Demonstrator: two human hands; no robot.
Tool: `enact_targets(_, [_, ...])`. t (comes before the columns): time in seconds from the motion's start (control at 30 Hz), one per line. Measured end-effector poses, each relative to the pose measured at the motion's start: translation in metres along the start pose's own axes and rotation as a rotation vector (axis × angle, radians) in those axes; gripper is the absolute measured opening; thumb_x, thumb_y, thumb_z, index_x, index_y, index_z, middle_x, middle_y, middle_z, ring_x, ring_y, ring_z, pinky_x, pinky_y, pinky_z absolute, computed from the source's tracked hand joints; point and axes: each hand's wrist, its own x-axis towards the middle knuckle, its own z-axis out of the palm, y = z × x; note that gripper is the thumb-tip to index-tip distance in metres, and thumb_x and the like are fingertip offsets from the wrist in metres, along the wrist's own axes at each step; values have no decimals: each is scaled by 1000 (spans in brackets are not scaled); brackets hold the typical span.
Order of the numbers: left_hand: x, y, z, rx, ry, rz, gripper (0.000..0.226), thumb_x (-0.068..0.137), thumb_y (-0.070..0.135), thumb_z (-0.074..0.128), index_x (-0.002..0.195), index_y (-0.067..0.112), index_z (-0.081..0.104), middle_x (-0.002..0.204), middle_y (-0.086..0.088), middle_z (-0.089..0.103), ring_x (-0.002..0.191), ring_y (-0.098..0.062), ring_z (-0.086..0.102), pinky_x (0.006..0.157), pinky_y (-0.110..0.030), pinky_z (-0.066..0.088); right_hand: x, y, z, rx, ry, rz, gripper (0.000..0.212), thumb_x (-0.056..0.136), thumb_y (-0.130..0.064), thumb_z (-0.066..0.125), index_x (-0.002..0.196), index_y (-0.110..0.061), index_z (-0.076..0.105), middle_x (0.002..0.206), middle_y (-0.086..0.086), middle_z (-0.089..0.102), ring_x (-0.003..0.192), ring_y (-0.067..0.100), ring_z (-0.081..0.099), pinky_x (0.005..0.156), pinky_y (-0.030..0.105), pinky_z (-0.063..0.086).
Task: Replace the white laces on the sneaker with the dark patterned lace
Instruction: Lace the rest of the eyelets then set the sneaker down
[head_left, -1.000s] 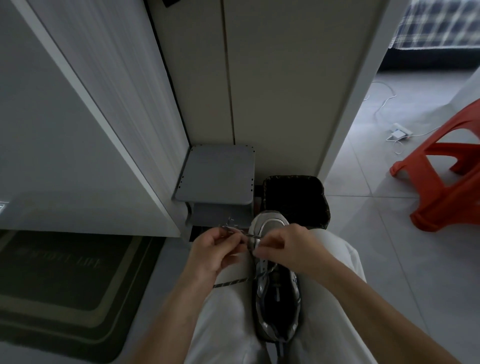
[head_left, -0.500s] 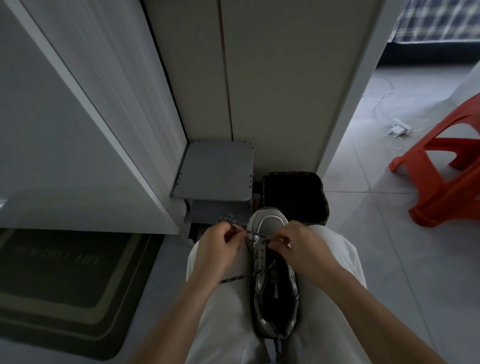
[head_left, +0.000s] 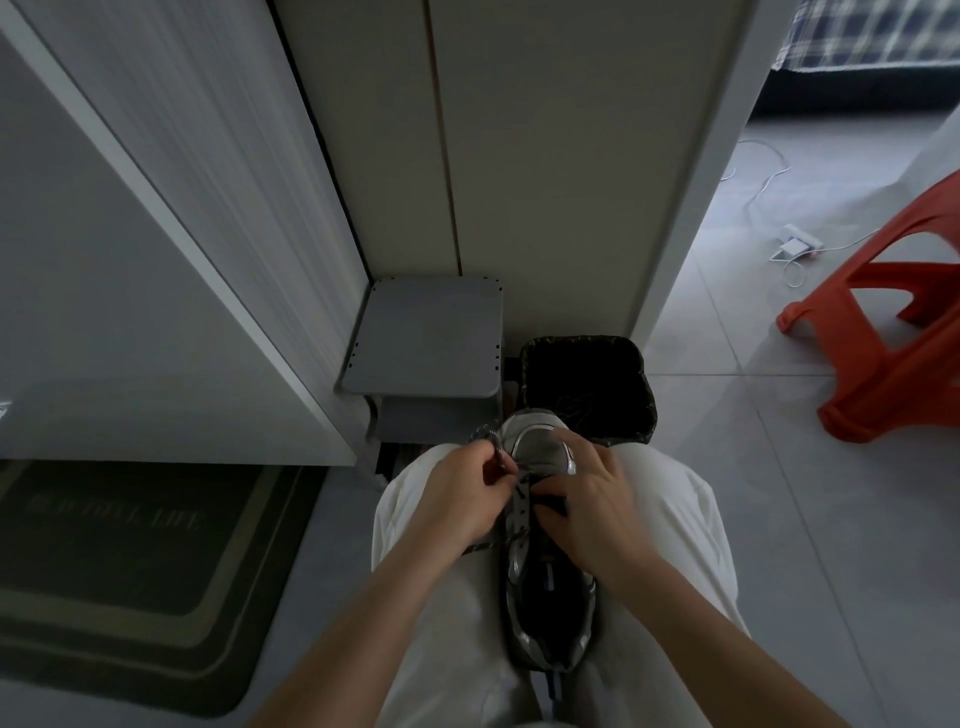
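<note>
One sneaker (head_left: 545, 597) lies along the lap between two pale trouser legs (head_left: 441, 623), toe at 12 o'clock and heel at 6. Two hands work at its front eyelets. They sit close together without touching, the left hand (head_left: 462, 499) at 9 o'clock of the lacing and the right hand (head_left: 589, 501) at 3 o'clock. One dark patterned lace (head_left: 485, 435) shows in two stretches. A loop rises at 12 o'clock of the left hand, whose curled fingers pinch it, and a short length trails out at 6 o'clock beneath that wrist. The right hand clasps the sneaker's forefoot, fingers bent over the toe's right side and thumb at the eyelets (whether the thumb also traps the lace I cannot tell). Beyond the toe, at 12 o'clock, stands one black bin (head_left: 636, 364), with one grey stool (head_left: 426, 338) at 11 o'clock. One orange stool (head_left: 893, 358) stands at 2 o'clock, one white power strip (head_left: 795, 244) with its cable beyond it, and one dark doormat (head_left: 130, 571) lies at 8 o'clock.
</note>
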Motion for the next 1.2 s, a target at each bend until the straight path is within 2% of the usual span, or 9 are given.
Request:
enact_targets(0.2, [0,-3,4,43,62,-5,4,87,25,62,85,22,63,67,16,53,58,6,48,56,3,34,2,2,3,38,-13,70,17,80,-29,68,95,-33,74,150,-3,29,129,29,29,97,40,37])
enact_targets(0.37, [3,-4,4,-39,-7,-21,2,82,20,65,80,20,64,67,14,58,61,0,56,52,0,37,2,2,4,37,-7,82,16,79,-30,68,94,-33,74,150,-3,29,129,29,28,97,40,36])
enact_targets(0.5, [8,-10,6,-133,-69,-41,18,80,14,65,71,28,59,66,12,61,59,4,58,51,-2,39,2,1,4,61,-23,106,16,80,-30,69,95,-33,74,151,-3,28,129,28,27,99,40,35])
enact_targets(0.63, [11,-17,12,-149,-54,-77,10,79,16,66,74,23,60,72,7,65,64,-7,62,55,-13,46,1,0,4,79,-19,122,16,80,-29,68,96,-32,74,152,-3,28,130,28,26,101,40,33])
enact_targets(0.77, [12,-18,14,-198,-64,-88,12,77,14,65,72,24,61,71,8,65,63,-2,60,55,-8,44,1,1,6,77,-28,133,15,81,-30,67,95,-33,74,153,-4,25,131,27,25,102,37,32])
enact_targets(0.83, [11,-17,15,-177,-96,-85,9,79,14,64,73,20,62,72,4,66,68,-8,62,59,-13,46,1,1,7,81,-39,140,15,82,-30,67,94,-33,74,153,-4,23,131,27,24,102,37,32])
enact_targets(0.93, [10,-14,18,-124,-91,-81,8,82,16,61,81,9,63,80,-10,70,75,-24,67,67,-32,53,1,2,10,83,-31,137,14,81,-31,67,93,-34,74,154,-3,23,131,28,25,101,37,32])
enact_targets(1.03, [10,-13,20,-151,-95,-95,12,84,15,60,86,3,63,83,-15,70,79,-31,67,68,-37,53,0,3,13,91,-15,137,14,81,-31,67,93,-34,73,154,-4,22,130,27,25,102,37,32])
enact_targets(1.2, [10,-12,24,-183,-145,-103,9,81,16,66,83,15,58,74,3,62,70,-9,59,67,-22,48,2,3,14,56,-49,140,15,82,-29,63,95,-29,70,154,-2,17,133,28,20,101,38,30])
